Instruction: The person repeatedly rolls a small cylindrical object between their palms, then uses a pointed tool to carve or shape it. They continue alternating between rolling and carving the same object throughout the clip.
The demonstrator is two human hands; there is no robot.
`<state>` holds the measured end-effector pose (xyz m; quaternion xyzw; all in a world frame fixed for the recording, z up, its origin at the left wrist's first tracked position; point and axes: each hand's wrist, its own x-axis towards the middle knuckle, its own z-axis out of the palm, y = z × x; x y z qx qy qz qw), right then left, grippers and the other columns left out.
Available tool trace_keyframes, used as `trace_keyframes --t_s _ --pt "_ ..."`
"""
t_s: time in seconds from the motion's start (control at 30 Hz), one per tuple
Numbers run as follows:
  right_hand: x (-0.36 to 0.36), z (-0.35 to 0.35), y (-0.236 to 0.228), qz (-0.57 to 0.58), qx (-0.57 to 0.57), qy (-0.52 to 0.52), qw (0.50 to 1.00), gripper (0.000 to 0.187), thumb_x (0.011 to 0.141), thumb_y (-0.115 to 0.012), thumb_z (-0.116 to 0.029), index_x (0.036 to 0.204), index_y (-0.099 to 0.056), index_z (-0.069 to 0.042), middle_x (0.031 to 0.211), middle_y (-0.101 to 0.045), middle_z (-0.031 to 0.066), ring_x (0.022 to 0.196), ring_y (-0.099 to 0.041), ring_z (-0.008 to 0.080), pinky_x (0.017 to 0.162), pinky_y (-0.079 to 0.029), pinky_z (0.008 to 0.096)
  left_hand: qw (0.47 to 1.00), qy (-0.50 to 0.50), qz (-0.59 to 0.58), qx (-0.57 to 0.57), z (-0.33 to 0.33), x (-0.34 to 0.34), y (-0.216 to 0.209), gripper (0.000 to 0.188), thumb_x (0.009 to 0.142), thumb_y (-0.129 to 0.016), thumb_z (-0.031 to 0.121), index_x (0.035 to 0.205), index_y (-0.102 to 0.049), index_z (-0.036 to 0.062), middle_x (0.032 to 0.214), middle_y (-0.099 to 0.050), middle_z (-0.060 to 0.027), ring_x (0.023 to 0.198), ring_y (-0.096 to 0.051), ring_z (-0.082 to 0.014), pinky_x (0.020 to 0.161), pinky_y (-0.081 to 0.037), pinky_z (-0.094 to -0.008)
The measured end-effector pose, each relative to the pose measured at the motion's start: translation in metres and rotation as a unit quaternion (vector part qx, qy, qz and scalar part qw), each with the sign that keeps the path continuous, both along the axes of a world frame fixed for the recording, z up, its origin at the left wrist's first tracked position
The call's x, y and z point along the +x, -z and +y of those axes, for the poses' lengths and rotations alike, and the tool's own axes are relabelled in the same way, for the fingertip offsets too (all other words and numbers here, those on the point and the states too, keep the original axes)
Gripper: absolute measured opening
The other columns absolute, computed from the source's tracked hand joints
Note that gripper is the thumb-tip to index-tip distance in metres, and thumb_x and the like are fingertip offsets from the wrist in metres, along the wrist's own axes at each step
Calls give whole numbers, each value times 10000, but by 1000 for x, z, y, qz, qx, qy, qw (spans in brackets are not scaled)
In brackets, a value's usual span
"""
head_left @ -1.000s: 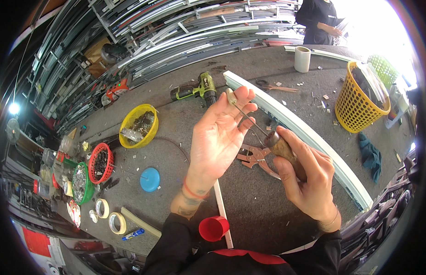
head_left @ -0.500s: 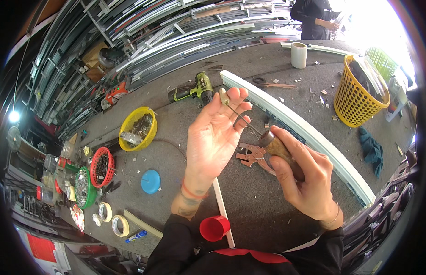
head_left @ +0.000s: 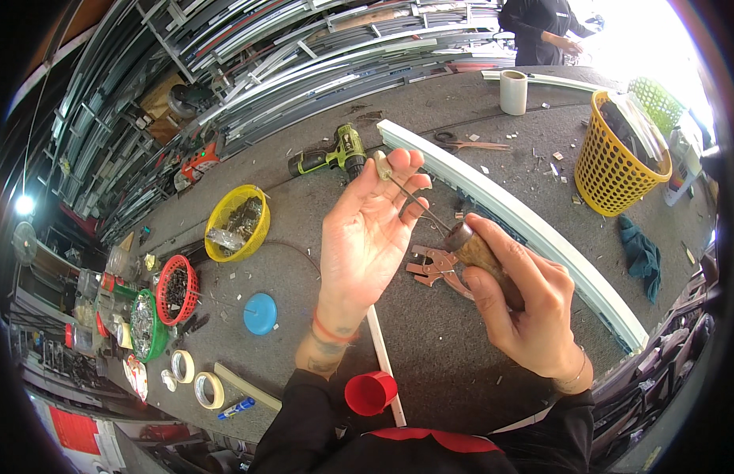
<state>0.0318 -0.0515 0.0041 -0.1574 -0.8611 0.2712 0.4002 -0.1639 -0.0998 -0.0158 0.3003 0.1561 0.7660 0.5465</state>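
Note:
In my right hand [head_left: 533,312] is a wooden-handled awl [head_left: 487,259], its thin metal shaft pointing up and left. The far end of the shaft meets a small beige piece [head_left: 383,167], pinched between the thumb and index finger of my left hand [head_left: 365,237]. My left palm faces up, its other fingers half curled beside the shaft. Whether the tip goes into the piece, I cannot tell. Under my hands lies a copper-coloured plier-like tool [head_left: 435,267], partly covered. A long white profile [head_left: 533,237] runs behind my right hand.
A green drill [head_left: 335,155] and scissors [head_left: 470,145] lie beyond my hands. Yellow [head_left: 262,213], red [head_left: 195,288] and green [head_left: 160,332] baskets stand left, near tape rolls [head_left: 208,390]. A red cup [head_left: 371,393] is close to me. A tall yellow basket [head_left: 620,170] and person [head_left: 537,31] are at right.
My hands keep their grips and have barely shifted. The person at the far right has moved their arms slightly.

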Motion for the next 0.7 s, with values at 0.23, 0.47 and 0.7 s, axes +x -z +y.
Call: trace_keyframes --t_s 0.23,0.47,0.7 --pt "1 1 -1 2 5 0 1000 410 797 -653 -38 1189 -576 55 894 -676 198 752 -683 243 672 -513 289 1000 -12 1 -2 0 1 -1 345 969 -479 297 1141 -605 26 1204 -582 -84 1066 -535 -178 907 -397 -319" --pt "1 2 1 -2 9 5 1000 414 790 -654 -25 1187 -575 58 908 -675 198 760 -685 260 680 -515 293 1000 -24 0 -10 0 2 -1 341 965 -491 290 1144 -605 23 1198 -585 -85 1053 -543 -174 905 -400 -318" --pt "1 2 0 -2 18 3 1000 415 793 -661 -35 1189 -574 57 917 -675 201 770 -685 259 681 -516 296 999 -36 18 2 1 0 1 266 968 -481 252 1104 -617 69 1202 -588 -95 1108 -538 -227 925 -420 -373"
